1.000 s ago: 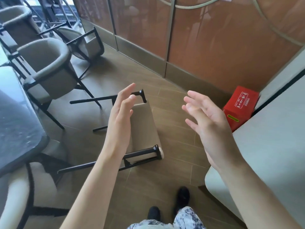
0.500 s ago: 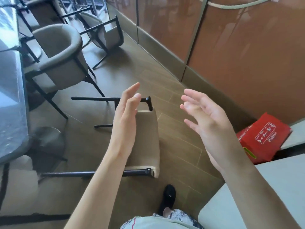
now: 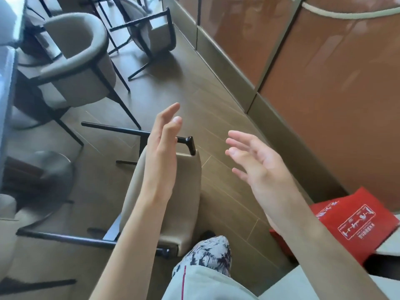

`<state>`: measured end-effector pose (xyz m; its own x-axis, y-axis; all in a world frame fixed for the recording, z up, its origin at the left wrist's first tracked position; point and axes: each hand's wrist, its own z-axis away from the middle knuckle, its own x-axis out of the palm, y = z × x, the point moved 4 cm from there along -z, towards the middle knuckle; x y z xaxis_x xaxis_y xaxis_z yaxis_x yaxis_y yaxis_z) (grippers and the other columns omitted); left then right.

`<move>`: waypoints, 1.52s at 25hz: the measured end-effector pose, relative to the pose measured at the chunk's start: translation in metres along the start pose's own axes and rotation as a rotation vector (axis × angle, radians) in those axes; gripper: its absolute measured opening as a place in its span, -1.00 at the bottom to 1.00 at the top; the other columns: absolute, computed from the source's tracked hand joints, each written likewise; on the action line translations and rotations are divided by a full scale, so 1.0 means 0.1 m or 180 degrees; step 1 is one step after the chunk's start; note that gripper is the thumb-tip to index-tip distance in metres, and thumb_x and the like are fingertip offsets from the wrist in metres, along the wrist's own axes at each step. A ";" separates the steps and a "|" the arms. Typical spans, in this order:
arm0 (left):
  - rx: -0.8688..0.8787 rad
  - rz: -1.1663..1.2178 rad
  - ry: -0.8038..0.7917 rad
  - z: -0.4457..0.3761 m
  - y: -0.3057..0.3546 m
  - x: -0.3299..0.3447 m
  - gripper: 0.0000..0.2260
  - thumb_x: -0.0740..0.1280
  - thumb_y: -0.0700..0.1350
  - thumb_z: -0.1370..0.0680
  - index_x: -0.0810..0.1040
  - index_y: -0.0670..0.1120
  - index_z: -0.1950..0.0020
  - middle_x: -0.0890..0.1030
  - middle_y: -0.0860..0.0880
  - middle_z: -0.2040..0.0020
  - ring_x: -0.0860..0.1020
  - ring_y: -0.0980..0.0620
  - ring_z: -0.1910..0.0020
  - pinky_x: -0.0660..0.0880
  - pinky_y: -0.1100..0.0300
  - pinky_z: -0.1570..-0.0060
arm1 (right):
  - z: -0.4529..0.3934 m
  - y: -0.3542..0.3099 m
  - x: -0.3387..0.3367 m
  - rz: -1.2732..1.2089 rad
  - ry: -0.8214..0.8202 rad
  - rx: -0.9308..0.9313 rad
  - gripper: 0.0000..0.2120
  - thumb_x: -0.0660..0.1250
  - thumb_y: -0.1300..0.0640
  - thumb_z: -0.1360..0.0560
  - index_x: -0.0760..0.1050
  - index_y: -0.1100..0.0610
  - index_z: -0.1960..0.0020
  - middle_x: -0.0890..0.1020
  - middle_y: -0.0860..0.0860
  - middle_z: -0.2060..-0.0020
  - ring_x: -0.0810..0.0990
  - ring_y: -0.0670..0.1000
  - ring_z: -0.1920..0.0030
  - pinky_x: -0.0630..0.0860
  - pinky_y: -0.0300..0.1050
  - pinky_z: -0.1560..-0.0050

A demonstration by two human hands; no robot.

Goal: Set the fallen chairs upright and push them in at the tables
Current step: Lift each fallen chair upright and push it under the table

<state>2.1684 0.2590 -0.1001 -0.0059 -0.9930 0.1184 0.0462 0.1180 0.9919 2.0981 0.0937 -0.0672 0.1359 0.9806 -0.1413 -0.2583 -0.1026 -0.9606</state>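
A beige chair (image 3: 186, 202) with black metal legs lies on its side on the wooden floor right below me, its legs pointing left. My left hand (image 3: 161, 156) hovers over its upper edge with flat, spread fingers and holds nothing. To the right of the chair my right hand (image 3: 259, 167) is raised with its fingers apart, also holding nothing. A second fallen chair (image 3: 151, 29) lies tipped near the wall at the top. Between them an upright grey armchair (image 3: 75, 61) stands at the dark table (image 3: 8, 83) on the left.
Orange wall panels (image 3: 324, 72) with a low skirting run along the right. A red bag (image 3: 355, 226) lies on the floor by a pale seat edge (image 3: 303, 284) at the lower right. My knee (image 3: 207, 254) is near the fallen chair's lower end.
I have moved closer to the fallen chair and the view has tilted down. Both hands stay empty above it, and my knee has come into view beside it.
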 end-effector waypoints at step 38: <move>0.0307 0.1769 0.5020 -0.55 -1.28 0.95 -0.55 0.16 0.12 -0.50 0.61 0.00 -0.28 0.65 0.06 -0.30 0.63 0.06 -0.25 0.50 0.04 -0.21 | -2.85 0.75 0.61 0.0190 -0.3968 0.1088 -0.73 0.32 0.06 -0.59 0.57 -0.01 -0.28 0.69 -0.09 -0.19 0.68 -0.09 -0.17 0.53 0.04 -0.29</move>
<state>2.2167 0.1491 -0.2184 0.9330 0.1353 0.3334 -0.3597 0.3761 0.8539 2.3599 0.0979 -0.2158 -0.8146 0.4883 0.3131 -0.4880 -0.2851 -0.8250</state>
